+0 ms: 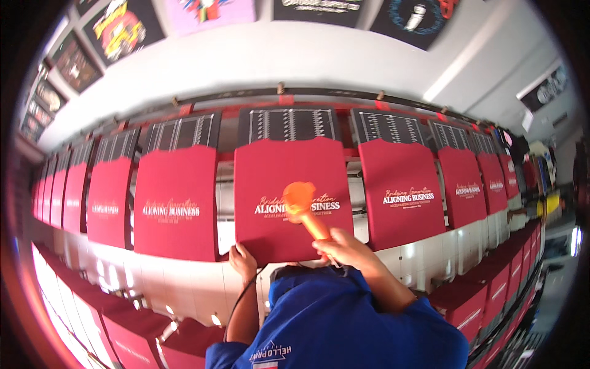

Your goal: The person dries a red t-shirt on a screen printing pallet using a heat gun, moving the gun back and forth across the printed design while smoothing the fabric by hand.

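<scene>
Head view: the right hand grips an orange tool over a red shirt with pale lettering; the left hand pinches its lower edge.

A long row of printing platens runs left and right of the hand; a red printed shirt lies stretched on each, the nearest just above it.

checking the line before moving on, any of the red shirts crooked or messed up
Nothing stands out: the red shirts hang flat and evenly along the row. The right hand holds an orange tool over the middle shirt.
</scene>
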### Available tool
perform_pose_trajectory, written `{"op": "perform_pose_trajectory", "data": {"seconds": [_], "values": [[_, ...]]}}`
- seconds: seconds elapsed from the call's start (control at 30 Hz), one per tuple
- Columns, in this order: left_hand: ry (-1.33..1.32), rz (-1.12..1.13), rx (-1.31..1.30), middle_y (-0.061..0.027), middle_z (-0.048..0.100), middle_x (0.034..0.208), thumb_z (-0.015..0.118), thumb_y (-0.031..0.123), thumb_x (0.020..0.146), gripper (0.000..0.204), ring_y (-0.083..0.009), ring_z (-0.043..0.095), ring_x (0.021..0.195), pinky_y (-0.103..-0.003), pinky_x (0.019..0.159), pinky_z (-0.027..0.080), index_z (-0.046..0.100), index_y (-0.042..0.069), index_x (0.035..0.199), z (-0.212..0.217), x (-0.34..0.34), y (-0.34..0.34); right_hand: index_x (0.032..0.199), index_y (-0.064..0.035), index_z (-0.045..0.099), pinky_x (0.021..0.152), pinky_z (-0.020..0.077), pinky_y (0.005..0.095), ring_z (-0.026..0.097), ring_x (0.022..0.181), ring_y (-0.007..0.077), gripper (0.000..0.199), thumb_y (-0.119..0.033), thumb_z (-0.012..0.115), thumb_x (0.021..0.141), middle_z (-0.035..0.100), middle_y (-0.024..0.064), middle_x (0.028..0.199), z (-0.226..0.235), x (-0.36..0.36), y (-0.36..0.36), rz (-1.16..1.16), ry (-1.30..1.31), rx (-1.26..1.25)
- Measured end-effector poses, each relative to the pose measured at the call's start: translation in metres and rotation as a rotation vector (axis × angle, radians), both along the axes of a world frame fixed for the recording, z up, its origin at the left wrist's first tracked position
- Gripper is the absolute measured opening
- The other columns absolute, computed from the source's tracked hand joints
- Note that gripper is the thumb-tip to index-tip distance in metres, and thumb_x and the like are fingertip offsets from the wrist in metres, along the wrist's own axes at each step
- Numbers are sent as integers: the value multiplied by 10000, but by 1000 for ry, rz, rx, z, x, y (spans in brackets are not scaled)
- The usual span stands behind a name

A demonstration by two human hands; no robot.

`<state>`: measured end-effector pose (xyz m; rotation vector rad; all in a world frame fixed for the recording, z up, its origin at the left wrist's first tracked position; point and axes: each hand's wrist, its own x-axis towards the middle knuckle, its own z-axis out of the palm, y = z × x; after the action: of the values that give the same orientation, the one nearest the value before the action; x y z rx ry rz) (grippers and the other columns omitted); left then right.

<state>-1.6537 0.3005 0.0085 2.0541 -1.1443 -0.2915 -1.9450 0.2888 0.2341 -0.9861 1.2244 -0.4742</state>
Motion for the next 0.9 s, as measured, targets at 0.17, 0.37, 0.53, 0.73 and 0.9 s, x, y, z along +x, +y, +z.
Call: {"op": "perform_pose_trajectory", "data": {"seconds": [0.17,0.37,0.53,0.73,0.9], "values": [[0,-12,51,-295,619,811,460,278,1006,408,-486,575,775,-536,715,440,590,-65,826,1,1,0,978,22,558,552,499,327,647,652,153,333,-302,629,950,612,58,714,21,26,-20,125,26,-29],[-161,-11,113,-288,628,1028,448,286,1017,382,-453,573,982,-508,860,440,603,-60,1062,-4,1,3,993,31,587,567,492,347,644,651,169,378,-344,616,949,639,80,737,18,-41,-2,162,50,-118],[-473,111,260,-238,317,1553,446,349,1026,567,-413,271,1440,-563,1129,265,357,49,1500,-1,-49,10,1032,-1,580,544,485,316,632,620,138,377,-364,625,943,627,58,738,0,-161,34,4,70,-60],[-499,221,425,-182,230,1616,418,441,1013,626,-412,186,1484,-577,1187,137,325,111,1537,-11,-203,20,996,-35,554,504,452,271,596,585,103,294,-312,637,944,596,25,697,7,-299,74,-203,8,-9],[-483,92,363,-161,245,1616,449,394,1004,609,-379,178,1495,-531,1206,106,340,104,1529,6,-304,26,978,-43,544,509,446,266,593,594,94,251,-275,636,951,591,12,703,7,-367,73,-206,-60,-62]]}}
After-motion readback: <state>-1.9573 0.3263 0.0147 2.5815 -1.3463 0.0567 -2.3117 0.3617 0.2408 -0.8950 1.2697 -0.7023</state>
